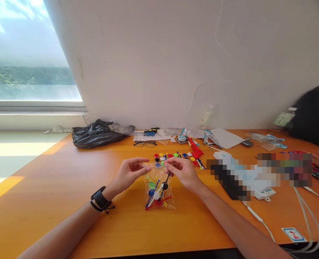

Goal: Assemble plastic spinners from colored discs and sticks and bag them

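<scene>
Two hands [131,173] [183,174] at one clear bag [157,175]

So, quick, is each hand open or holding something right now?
Left hand: thumb and forefinger parted beside the clear plastic bag of colourful pieces; cannot tell whether it grips.
Right hand: closed, apparently pinching the bag's top edge.

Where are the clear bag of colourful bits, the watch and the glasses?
Clear bag [159,174], head view: bare plastic in its upper part.
Watch [101,199], head view: its dark face.
Glasses [150,144], head view: the lens on the picture's right.
</scene>
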Demonstrator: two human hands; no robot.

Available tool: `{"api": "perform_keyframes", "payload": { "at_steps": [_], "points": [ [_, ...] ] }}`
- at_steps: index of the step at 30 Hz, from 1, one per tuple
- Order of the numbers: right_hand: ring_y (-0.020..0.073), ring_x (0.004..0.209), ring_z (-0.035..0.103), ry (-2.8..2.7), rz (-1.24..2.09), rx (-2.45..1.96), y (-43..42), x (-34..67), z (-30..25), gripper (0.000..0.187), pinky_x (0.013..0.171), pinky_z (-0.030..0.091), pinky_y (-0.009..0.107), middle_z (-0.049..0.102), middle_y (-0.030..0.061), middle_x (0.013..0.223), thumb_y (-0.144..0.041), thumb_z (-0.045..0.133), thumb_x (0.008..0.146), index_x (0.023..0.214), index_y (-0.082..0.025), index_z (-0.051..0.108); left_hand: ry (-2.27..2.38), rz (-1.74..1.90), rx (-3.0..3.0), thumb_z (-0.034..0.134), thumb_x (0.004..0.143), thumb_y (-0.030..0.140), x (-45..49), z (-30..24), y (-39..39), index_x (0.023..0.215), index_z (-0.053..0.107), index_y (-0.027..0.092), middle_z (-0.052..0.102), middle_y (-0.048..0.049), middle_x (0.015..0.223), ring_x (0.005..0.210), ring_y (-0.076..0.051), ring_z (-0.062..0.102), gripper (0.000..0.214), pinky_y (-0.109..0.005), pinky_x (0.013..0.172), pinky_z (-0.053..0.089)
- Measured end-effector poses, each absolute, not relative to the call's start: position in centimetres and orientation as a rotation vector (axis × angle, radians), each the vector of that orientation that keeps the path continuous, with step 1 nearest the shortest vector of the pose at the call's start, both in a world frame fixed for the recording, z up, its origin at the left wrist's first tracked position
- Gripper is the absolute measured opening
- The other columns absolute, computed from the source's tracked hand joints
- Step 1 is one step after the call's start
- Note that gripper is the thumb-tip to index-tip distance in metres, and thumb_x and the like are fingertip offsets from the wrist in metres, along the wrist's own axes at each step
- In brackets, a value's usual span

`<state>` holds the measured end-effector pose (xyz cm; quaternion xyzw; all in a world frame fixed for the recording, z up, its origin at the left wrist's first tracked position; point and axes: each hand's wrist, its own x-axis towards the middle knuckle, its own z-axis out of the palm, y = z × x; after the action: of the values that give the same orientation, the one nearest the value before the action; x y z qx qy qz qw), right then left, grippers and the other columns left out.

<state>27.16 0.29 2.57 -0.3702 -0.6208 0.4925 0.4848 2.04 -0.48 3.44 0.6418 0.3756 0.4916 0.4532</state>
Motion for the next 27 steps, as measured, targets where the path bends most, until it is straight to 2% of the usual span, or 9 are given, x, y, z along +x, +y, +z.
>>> {"api": "perform_keyframes", "payload": {
  "at_steps": [4,7,12,16,20,22,25,27],
  "points": [
    [0.0163,0.072,0.069,-1.551,1.248,-0.915,0.4,27.2,2.7,0.031,0.064,0.053,0.026,0.076,0.0047,0.082,-0.044,0.086,0.08,0.097,-0.018,0.081,0.927,1.201,1.575,0.089,0.078,0.046,2.0,3.2,-0.2,0.093,0.08,0.013,0.078,-0.0075,0.077,0.065,-0.016,0.07,0.038,-0.026,0.062,0.057],
    [0.016,0.069,0.067,-1.54,1.245,-0.876,0.5,27.4,2.8,0.027,0.064,0.053,0.027,0.076,0.0049,0.079,-0.041,0.086,0.079,0.094,-0.019,0.084,0.893,1.206,1.577,0.089,0.077,0.045,1.8,3.2,0.0,0.086,0.08,0.013,0.079,-0.009,0.079,0.066,-0.017,0.07,0.034,-0.026,0.062,0.058],
    [0.0169,0.067,0.067,-1.41,1.315,-0.832,0.5,27.7,3.2,0.021,0.063,0.052,0.029,0.078,0.006,0.076,-0.037,0.085,0.077,0.092,-0.022,0.087,0.828,1.198,1.578,0.085,0.083,0.041,1.5,3.5,0.0,0.089,0.082,0.015,0.079,-0.0082,0.08,0.07,-0.017,0.07,0.027,-0.027,0.067,0.058],
    [0.0167,0.069,0.066,-1.408,1.312,-0.83,0.3,27.8,3.4,0.017,0.065,0.051,0.029,0.077,0.0069,0.077,-0.035,0.08,0.08,0.086,-0.02,0.086,0.792,1.207,1.605,0.079,0.088,0.039,1.4,3.9,-0.5,0.089,0.083,0.015,0.078,-0.0073,0.083,0.076,-0.016,0.069,0.024,-0.026,0.073,0.058],
    [0.0171,0.074,0.066,-1.531,1.226,-0.83,0.1,27.7,3.3,0.023,0.068,0.051,0.029,0.075,0.0071,0.08,-0.039,0.076,0.087,0.086,-0.017,0.083,0.866,1.153,1.593,0.082,0.085,0.038,1.7,3.9,-0.9,0.086,0.081,0.014,0.077,-0.0068,0.084,0.077,-0.017,0.069,0.024,-0.025,0.071,0.056],
    [0.0171,0.075,0.066,-1.576,1.166,-0.855,0.1,27.5,3.1,0.023,0.07,0.052,0.029,0.073,0.005,0.081,-0.04,0.079,0.086,0.093,-0.018,0.081,0.893,1.174,1.585,0.084,0.083,0.038,1.9,3.5,-0.7,0.084,0.079,0.014,0.077,-0.0064,0.082,0.075,-0.017,0.069,0.025,-0.025,0.071,0.057],
    [0.0173,0.076,0.066,-1.645,1.085,-0.922,0.1,27.3,2.8,0.03,0.072,0.053,0.029,0.072,0.0031,0.082,-0.038,0.08,0.085,0.108,-0.019,0.079,0.9,1.221,1.624,0.085,0.082,0.039,2.0,2.8,-0.2,0.102,0.079,0.014,0.078,-0.0069,0.087,0.079,-0.018,0.071,0.032,-0.029,0.077,0.059],
    [0.0184,0.078,0.068,-1.714,1.05,-0.948,0.2,27.3,2.6,0.026,0.073,0.053,0.03,0.075,0.005,0.086,-0.037,0.078,0.087,0.106,-0.019,0.081,0.915,1.19,1.732,0.081,0.087,0.04,2.0,2.5,0.1,0.11,0.078,0.015,0.079,-0.0082,0.093,0.084,-0.019,0.072,0.034,-0.031,0.081,0.059]
  ]
}}
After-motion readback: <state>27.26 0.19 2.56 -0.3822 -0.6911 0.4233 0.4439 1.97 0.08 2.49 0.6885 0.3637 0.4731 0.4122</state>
